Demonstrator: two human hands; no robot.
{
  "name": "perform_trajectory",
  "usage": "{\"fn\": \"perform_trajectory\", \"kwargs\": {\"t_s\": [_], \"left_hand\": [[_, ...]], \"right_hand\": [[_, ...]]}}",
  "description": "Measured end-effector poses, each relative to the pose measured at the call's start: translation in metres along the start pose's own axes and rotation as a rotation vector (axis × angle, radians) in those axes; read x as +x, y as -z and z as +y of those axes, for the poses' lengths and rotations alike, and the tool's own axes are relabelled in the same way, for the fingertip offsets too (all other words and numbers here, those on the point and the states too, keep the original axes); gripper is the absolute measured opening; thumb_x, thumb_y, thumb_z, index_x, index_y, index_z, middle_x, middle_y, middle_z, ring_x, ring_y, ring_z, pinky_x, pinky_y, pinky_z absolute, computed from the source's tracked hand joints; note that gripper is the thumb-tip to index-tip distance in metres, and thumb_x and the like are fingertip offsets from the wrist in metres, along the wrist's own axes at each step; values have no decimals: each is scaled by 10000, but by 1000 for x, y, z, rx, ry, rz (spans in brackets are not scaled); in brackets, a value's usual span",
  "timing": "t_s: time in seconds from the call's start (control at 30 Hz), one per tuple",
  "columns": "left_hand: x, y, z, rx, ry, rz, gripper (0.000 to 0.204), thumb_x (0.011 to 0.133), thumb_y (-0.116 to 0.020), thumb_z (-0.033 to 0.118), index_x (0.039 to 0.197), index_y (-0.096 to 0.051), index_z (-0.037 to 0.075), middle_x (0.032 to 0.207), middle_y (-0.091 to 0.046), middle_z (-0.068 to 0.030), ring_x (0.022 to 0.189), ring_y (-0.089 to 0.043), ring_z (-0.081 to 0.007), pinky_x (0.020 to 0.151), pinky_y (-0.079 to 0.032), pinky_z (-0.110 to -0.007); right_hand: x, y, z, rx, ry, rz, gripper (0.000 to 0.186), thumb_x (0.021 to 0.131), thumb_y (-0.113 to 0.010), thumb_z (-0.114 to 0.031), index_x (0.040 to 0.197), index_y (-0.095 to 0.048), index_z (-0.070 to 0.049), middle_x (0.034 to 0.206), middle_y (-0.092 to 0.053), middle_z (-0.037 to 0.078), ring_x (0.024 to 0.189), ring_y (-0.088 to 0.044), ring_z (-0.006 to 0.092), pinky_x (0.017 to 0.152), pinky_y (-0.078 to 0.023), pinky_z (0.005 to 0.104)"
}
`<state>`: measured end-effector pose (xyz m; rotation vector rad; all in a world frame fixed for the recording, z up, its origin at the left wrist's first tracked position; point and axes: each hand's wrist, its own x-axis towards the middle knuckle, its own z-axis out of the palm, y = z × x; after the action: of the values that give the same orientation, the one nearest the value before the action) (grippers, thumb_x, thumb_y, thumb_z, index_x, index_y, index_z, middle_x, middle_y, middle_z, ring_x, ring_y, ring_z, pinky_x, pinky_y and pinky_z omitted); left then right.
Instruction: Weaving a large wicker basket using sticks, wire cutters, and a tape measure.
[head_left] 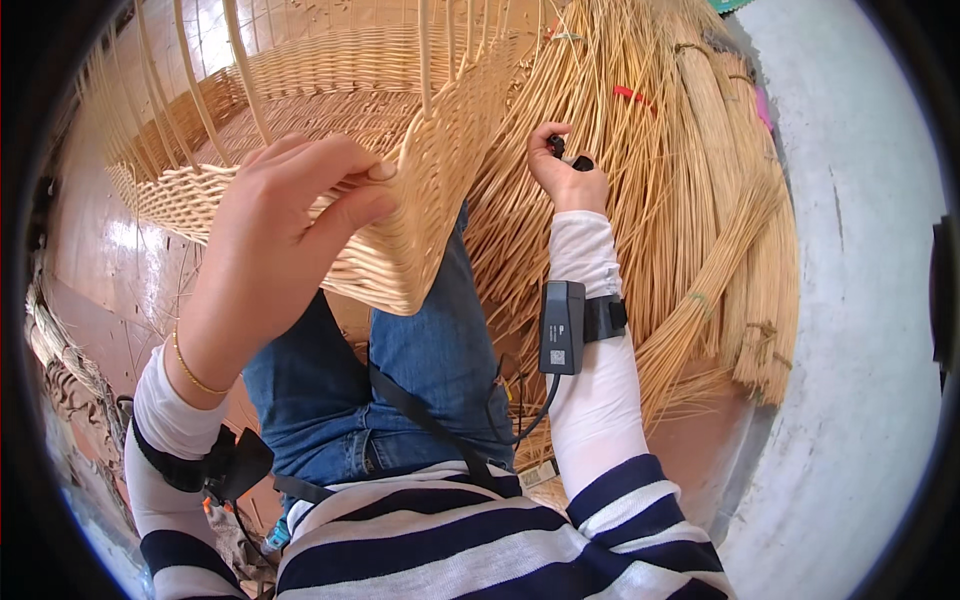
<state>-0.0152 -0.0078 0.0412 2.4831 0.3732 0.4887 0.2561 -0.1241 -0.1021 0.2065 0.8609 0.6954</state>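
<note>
My left hand (290,225) pinches the pale wicker corner of a partly woven basket (400,270), its thumb and index finger closed at the woven wall. Upright stakes rise from the basket's rim above my knees. My right hand (568,175), off to the right of the basket over loose cane, has its fingers closed round a small black tool (558,148), whose shape is mostly hidden by the hand. Black devices are strapped to both forearms.
Long bundles of straw-coloured cane (720,190) lie on the right beside a pale wall or ledge (850,320). A red item (630,95) lies among the cane. The tiled floor (95,255) and more dried material (60,360) show at the left.
</note>
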Motion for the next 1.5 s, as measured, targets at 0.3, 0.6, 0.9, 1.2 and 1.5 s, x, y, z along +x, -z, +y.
{"fn": "perform_trajectory", "kwargs": {"t_s": [0.3,0.6,0.9,1.2,1.5], "left_hand": [[26,-36,7,-7,-43,218,163,821,-703,186,825,-638,36,706,-639,-103,717,-622,-292,664,-465,-393],[71,-84,-35,-268,65,256,260,833,-731,279,952,-675,55,718,-675,-119,613,-655,-269,570,-503,-355],[80,-102,-63,-322,-54,200,228,887,-687,138,1074,-662,9,882,-696,-75,839,-640,-116,775,-510,-267],[49,-36,-137,-1792,243,106,215,974,-549,159,1111,-617,8,1058,-687,-137,969,-656,-223,953,-498,-355],[-8,-13,-200,-2635,297,576,162,975,-540,105,1049,-621,-13,941,-679,-92,886,-628,-219,976,-463,-427]], "right_hand": [[9,5,-10,49,-73,9,427,992,-444,-365,1029,-430,61,875,-523,162,739,-573,263,618,-550,382],[1,5,-18,32,19,-37,403,1000,-426,-343,1039,-446,58,880,-525,160,768,-579,266,631,-549,376],[-5,1,-18,14,106,-6,425,1018,-410,-395,1102,-411,22,897,-512,147,717,-575,246,606,-537,377],[8,6,-56,-137,80,-67,282,914,-424,-250,950,-483,23,815,-515,138,760,-551,275,637,-514,401],[6,16,-69,-282,114,27,450,1034,-373,-387,1040,-483,50,870,-528,171,789,-564,294,668,-533,403]]}}
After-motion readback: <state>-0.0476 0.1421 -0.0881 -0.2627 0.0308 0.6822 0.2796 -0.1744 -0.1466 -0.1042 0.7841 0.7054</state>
